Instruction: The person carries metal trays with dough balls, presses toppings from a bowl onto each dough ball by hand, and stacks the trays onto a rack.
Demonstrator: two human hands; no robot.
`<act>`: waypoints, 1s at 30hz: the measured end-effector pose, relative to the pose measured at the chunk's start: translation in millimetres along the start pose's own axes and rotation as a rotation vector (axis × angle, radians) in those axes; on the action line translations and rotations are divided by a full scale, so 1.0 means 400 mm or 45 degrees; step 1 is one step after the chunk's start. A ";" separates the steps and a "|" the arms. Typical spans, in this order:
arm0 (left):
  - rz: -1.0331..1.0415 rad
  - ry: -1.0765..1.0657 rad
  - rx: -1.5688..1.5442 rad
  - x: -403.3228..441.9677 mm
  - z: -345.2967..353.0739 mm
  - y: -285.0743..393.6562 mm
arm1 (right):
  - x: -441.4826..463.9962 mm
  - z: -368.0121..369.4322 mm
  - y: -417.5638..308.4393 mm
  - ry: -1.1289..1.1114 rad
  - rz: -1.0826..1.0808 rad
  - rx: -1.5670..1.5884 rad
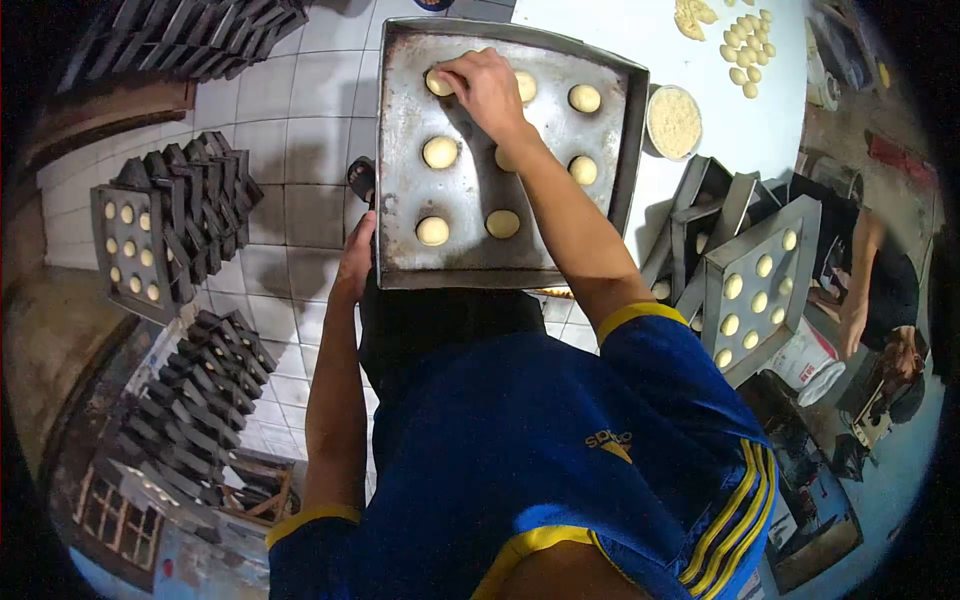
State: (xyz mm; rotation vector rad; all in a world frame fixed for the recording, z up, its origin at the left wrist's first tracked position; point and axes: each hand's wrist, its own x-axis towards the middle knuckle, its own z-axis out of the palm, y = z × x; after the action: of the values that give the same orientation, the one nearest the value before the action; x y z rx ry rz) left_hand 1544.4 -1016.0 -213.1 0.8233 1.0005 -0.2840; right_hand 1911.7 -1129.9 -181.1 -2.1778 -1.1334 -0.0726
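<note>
A square metal baking tray point(475, 270) with several round, pale dough balls in rows is in front of me. My left hand point(357, 252) grips the tray's near left side; its fingers are mostly hidden behind the edge. My right hand point(487, 92) reaches over the tray, with fingers and thumb closed about a dough ball point(438, 83) in the far left corner. That ball is partly covered by the fingertips. Below the hand, in the left column, sits another dough ball point(440, 152). My right forearm partly hides a ball in the middle.
A white table point(690, 35) holds a bowl of pale crumbs point(675, 122) and small dough balls point(748, 45). More filled trays point(765, 280) lean at right, near another person point(880, 285). Stacked trays point(190, 220) stand on the tiled floor point(315, 150) at left.
</note>
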 end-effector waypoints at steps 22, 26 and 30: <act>0.174 0.025 0.035 0.036 -0.025 -0.049 | -0.158 -0.342 0.169 0.423 0.701 -0.176; 0.167 -0.045 -0.009 0.048 -0.027 -0.041 | -0.286 -0.497 0.336 0.281 0.850 -0.793; 0.060 -0.097 -0.039 0.022 -0.019 -0.015 | -0.363 -0.536 0.385 0.094 0.788 -0.796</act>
State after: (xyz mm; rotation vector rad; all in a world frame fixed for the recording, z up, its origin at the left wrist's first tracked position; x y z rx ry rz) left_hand 1541.1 -1013.4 -225.5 0.8015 0.9110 -0.2575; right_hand 1988.8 -1419.2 -147.4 -2.9575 -0.3669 -0.2580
